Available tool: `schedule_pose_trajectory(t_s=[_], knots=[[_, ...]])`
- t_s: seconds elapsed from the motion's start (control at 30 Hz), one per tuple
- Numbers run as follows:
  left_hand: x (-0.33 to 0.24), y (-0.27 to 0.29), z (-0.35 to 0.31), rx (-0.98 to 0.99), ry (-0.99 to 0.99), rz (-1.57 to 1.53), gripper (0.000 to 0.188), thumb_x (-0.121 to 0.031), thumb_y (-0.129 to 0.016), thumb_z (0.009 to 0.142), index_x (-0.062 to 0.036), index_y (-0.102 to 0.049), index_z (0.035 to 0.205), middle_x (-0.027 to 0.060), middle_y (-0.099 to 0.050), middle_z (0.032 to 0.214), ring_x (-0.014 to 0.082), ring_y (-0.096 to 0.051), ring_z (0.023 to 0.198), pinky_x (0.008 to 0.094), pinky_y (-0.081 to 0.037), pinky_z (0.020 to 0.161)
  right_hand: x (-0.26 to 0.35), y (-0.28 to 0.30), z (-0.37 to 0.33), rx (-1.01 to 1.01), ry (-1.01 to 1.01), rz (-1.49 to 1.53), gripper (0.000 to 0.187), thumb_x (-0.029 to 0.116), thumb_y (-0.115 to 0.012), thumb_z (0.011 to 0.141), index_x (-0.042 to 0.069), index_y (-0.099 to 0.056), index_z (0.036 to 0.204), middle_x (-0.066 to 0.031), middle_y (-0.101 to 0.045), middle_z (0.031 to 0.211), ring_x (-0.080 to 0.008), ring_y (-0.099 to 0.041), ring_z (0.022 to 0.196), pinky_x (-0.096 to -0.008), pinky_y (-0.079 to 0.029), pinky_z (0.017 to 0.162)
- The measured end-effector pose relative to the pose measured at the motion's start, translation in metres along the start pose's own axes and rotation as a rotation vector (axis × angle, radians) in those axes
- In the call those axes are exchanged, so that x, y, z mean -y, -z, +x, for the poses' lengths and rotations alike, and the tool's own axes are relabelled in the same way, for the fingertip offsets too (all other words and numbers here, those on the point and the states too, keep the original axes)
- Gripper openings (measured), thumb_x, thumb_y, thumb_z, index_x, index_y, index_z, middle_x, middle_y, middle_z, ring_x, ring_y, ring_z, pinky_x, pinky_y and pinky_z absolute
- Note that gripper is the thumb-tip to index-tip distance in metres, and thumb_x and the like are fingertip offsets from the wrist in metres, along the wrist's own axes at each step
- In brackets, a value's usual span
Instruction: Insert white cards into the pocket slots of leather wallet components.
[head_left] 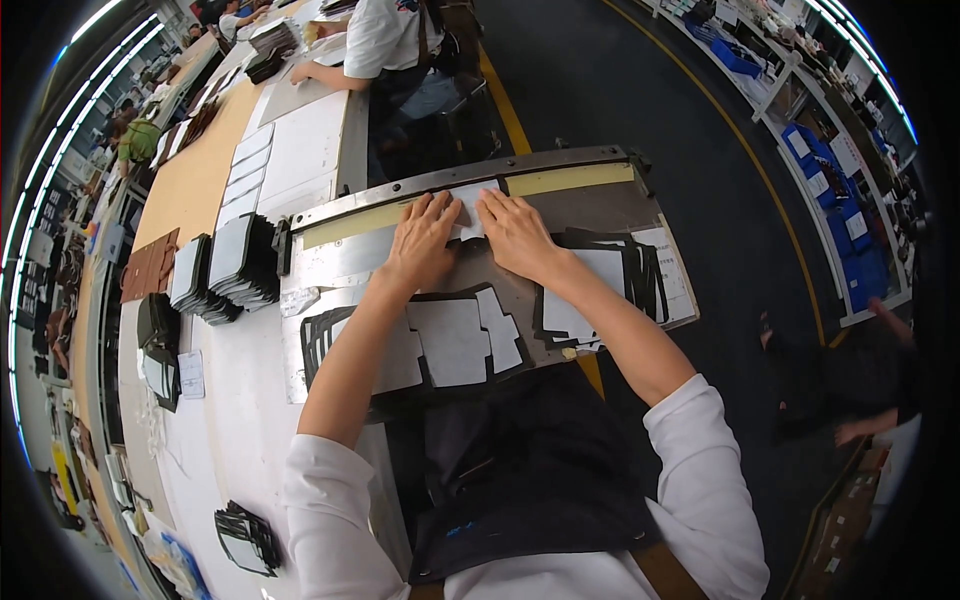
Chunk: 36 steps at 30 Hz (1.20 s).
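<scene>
A small white-faced, dark-edged piece (470, 207) lies against a long metal bar (400, 188) at the far edge of a metal-topped work board (345, 263). My left hand (425, 238) lies on its left side, fingers stretched toward the bar. On its right side rests my right hand (514, 232), fingers likewise laid out flat. Both hands partly cover the piece. Below my left forearm, overlapping white panels with dark edges (450, 340) lie in a row. Similar dark-edged panels (600, 275) are fanned out beside my right forearm.
Left on the long table stand stacks of pale-faced panels (243, 252), brown pieces (150, 265) and a dark bundle (246, 538). A co-worker (390, 45) sits at the far side. Shelves with blue bins (830, 180) line the right, across a dark floor (650, 110).
</scene>
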<state>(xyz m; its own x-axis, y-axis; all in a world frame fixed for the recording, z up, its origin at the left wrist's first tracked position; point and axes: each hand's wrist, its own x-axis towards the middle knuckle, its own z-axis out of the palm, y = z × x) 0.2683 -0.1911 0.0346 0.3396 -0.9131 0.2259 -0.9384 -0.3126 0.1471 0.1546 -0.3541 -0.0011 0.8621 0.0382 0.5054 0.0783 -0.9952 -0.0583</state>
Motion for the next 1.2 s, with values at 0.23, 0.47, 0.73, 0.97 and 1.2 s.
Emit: schedule_pose_trajectory(t_s=[0.23, 0.47, 0.73, 0.97, 1.2], knots=[[0.003, -0.003, -0.005, -0.086, -0.064, 0.031, 0.067, -0.01, -0.074, 0.073, -0.0021, -0.05, 0.135, 0.0194, -0.047, 0.142, 0.0363, -0.046, 0.129, 0.0428, -0.035, 0.11, 0.002, 0.001, 0.001, 0.003, -0.002, 0.043, 0.045, 0.005, -0.056, 0.08, -0.017, -0.055, 0.12, -0.0336, -0.055, 0.128, -0.0424, -0.053, 0.123, -0.0454, -0.041, 0.105], [-0.003, 0.0, -0.007, -0.094, -0.07, 0.051, 0.063, -0.012, -0.076, 0.072, -0.0004, -0.053, 0.13, 0.0169, -0.053, 0.13, 0.0342, -0.05, 0.122, 0.042, -0.039, 0.105, 0.003, 0.007, -0.001, 0.022, -0.001, 0.047, 0.048, 0.008, -0.06, 0.08, -0.016, -0.054, 0.12, -0.0317, -0.052, 0.132, -0.0409, -0.05, 0.126, -0.044, -0.039, 0.106], [-0.005, 0.006, -0.03, -0.055, 0.038, 0.001, 0.064, -0.028, -0.074, 0.079, -0.0003, -0.049, 0.132, 0.0172, -0.05, 0.135, 0.0334, -0.045, 0.129, 0.0451, -0.034, 0.109, 0.007, 0.002, 0.0, -0.039, 0.02, 0.042, 0.044, 0.003, -0.058, 0.081, -0.014, -0.052, 0.121, -0.0287, -0.052, 0.129, -0.0391, -0.05, 0.123, -0.0425, -0.041, 0.103], [-0.051, 0.078, -0.135, 0.117, 0.154, -0.163, 0.089, -0.046, -0.076, 0.078, -0.0082, -0.036, 0.148, 0.0187, -0.036, 0.15, 0.0347, -0.026, 0.145, 0.0494, -0.02, 0.118, -0.007, 0.086, -0.031, -0.028, 0.007, -0.11, 0.045, -0.009, -0.054, 0.082, -0.011, -0.053, 0.127, -0.0266, -0.057, 0.13, -0.0368, -0.056, 0.123, -0.0466, -0.044, 0.105], [-0.057, 0.088, -0.195, 0.039, 0.244, -0.224, 0.085, -0.04, -0.08, 0.075, -0.0088, -0.043, 0.145, 0.0156, -0.039, 0.15, 0.034, -0.029, 0.144, 0.0503, -0.023, 0.117, 0.029, 0.184, -0.108, 0.323, -0.02, -0.105, 0.049, 0.007, -0.068, 0.083, -0.005, -0.055, 0.129, -0.023, -0.05, 0.139, -0.0345, -0.045, 0.134, -0.0482, -0.035, 0.11]])
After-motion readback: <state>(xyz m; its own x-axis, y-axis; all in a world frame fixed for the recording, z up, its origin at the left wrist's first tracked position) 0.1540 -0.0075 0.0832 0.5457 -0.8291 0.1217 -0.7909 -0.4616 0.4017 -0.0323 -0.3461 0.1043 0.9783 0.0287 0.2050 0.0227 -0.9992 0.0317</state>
